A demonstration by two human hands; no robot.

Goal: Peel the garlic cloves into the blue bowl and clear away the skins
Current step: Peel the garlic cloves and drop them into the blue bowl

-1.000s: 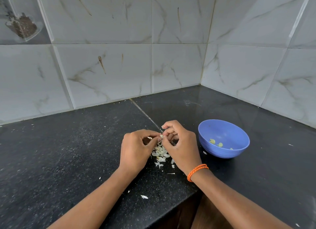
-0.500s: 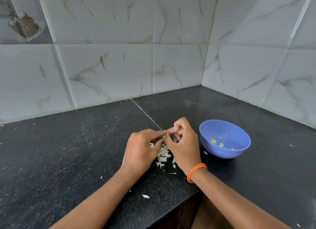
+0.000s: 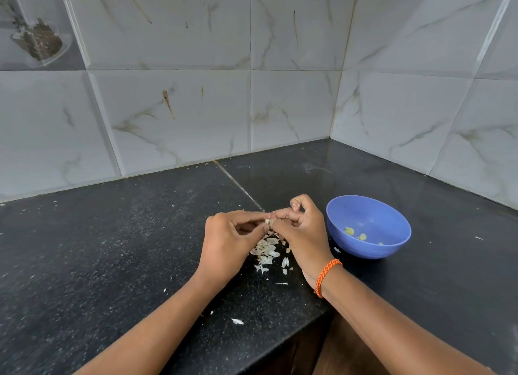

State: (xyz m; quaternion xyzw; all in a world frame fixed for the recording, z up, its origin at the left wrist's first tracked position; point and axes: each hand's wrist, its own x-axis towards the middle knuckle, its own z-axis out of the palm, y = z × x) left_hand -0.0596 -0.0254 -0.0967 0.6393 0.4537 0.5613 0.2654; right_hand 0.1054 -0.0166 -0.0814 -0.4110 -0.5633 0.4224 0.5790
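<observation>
Garlic clove (image 3: 267, 222) was pinched between left hand (image 3: 228, 241) and right hand (image 3: 301, 230); blue bowl (image 3: 392, 248) lay nearer the right.

Both forearms reach forward and angle inward so the hands meet fingertip to fingertip. The left hand (image 3: 228, 241) is knuckles-up, thumb and forefinger pinching. The right hand (image 3: 301, 231) has curled fingers, also pinching; an orange cord circles its wrist.
</observation>
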